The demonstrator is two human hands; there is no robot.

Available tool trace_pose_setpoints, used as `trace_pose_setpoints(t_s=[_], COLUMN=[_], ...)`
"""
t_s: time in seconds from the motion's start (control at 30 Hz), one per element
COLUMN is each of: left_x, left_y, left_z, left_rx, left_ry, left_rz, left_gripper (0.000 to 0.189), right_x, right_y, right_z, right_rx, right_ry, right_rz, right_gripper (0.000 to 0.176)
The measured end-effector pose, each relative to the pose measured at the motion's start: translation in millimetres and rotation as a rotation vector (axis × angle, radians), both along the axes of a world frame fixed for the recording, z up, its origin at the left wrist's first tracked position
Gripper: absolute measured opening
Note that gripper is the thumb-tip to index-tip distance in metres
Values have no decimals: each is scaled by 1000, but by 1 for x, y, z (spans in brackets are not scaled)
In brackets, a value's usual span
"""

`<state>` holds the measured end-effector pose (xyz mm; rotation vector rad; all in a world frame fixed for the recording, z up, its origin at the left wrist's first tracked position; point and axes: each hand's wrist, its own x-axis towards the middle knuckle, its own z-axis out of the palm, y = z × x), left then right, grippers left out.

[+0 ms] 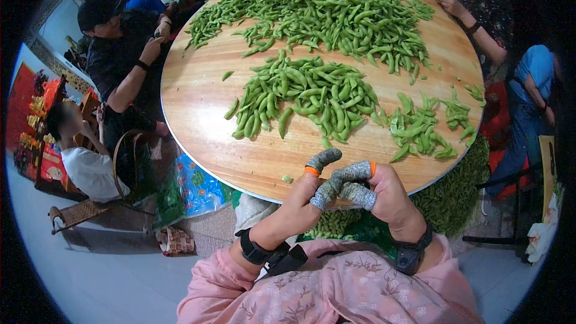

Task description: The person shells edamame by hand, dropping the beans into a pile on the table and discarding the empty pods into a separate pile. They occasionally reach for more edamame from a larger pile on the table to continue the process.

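Observation:
My left hand [303, 200] is at the table's near edge, its thumb raised apart from the bent index finger. Grey knitted finger sleeves cover both of these digits, with an orange band at the thumb. My right hand [393, 197] meets the left index finger, its own sleeved thumb and index finger drawn together. Whatever may lie between them is hidden. Just beyond my hands is a small pile of green soybean pods [306, 87]. Flatter, opened-looking pods [417, 126] lie to its right, and one small pod [326, 143] rests close to my left thumb.
A large pod heap [336, 6] covers the far side of the round wooden table [204, 108]. Below the near edge are pale green beans [333, 225] and a heap of green husks [456, 186]. Several people sit around, and a chair [90, 207] stands at left.

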<state>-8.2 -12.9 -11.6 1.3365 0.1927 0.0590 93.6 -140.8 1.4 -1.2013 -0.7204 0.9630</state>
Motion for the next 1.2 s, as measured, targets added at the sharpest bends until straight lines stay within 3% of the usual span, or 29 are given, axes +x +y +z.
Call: trace_pose_setpoints(t_s=[0.13,0.2,0.3,0.47,0.53,0.57,0.67,0.73,0.8,0.93,1.2], left_x=[-2,-4,-10,-14,-14,-11,-10,-9,-9,-10,-9], left_y=[0,-4,9,4,3,2,4,4,1,-1,2], left_z=[9,19,3,6,8,15,11,7,8,9,7], left_rx=[119,-117,-193,-230,-204,-231,-224,-193,46,93,208], left_ry=[19,92,221,260,224,219,176,140,68,9,20], left_rz=[7,100,-60,-85,-92,-81,-44,-23,45,93,73], left_gripper=[41,36,28,31,32,30,26,23,15,12,11], right_x=[-2,1,2,-1,0,0,-1,0,-1,-4,-6], right_y=[-2,-4,-4,-6,-5,-4,-3,-6,-8,-10,-12], right_z=[2,-5,-6,-1,-5,-5,-3,-3,0,0,-2], right_rx=[-10,9,28,-77,-18,-18,-104,-81,-91,-15,12], right_ry=[-85,-129,-154,4,-317,-319,-224,-100,-7,190,245], right_rz=[-90,-118,-151,-138,-185,-185,-253,-131,-115,-55,-65], right_gripper=[18,17,15,15,16,16,16,16,16,15,14])
